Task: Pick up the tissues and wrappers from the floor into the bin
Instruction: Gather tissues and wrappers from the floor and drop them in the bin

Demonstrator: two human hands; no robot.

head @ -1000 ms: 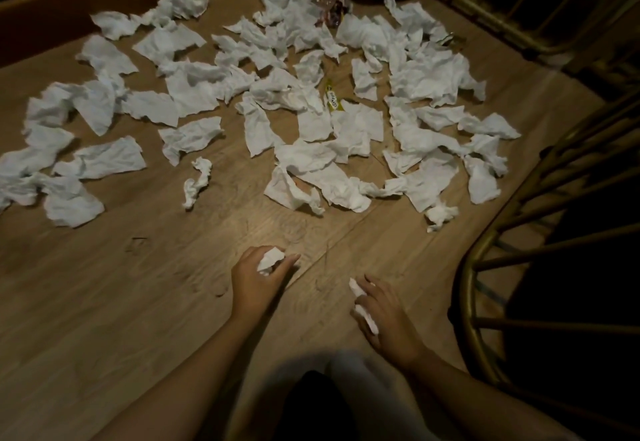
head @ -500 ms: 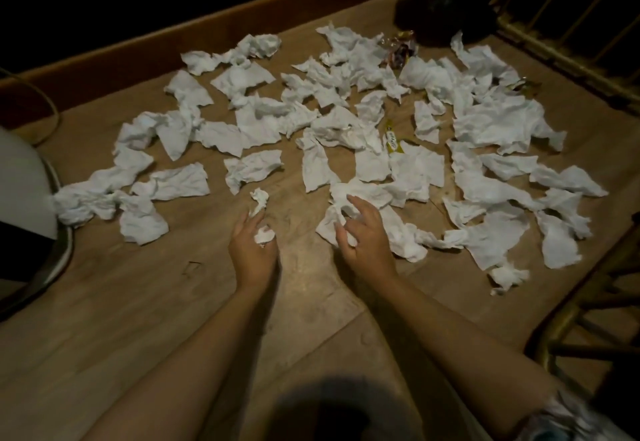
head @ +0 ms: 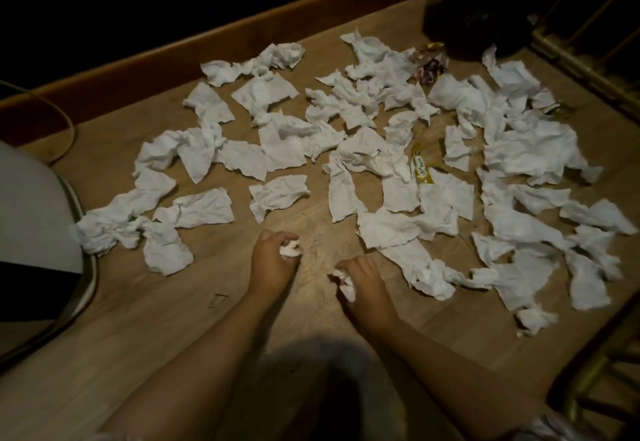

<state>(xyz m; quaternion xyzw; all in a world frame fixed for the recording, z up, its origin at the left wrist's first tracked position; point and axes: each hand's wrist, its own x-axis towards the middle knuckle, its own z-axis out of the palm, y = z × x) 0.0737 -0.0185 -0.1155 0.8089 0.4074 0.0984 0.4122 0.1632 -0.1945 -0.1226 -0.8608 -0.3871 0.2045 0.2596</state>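
A crumpled tissue sits bunched in the curled left hand; the right hand grips another wad. Loose tissues and a yellow wrapper lie beyond both hands, with the bin far left.

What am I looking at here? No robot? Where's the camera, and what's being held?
No robot: a person works with two bare hands. The single camera sits on their head, looking forward and down. The left hand grips a crumpled tissue wad; the right hand grips another wad. Many white tissues lie spread on the wooden floor, with a yellow wrapper among them and a shiny wrapper farther back. At the left edge is a rounded white object, possibly the bin. Metal bars stand on the right.
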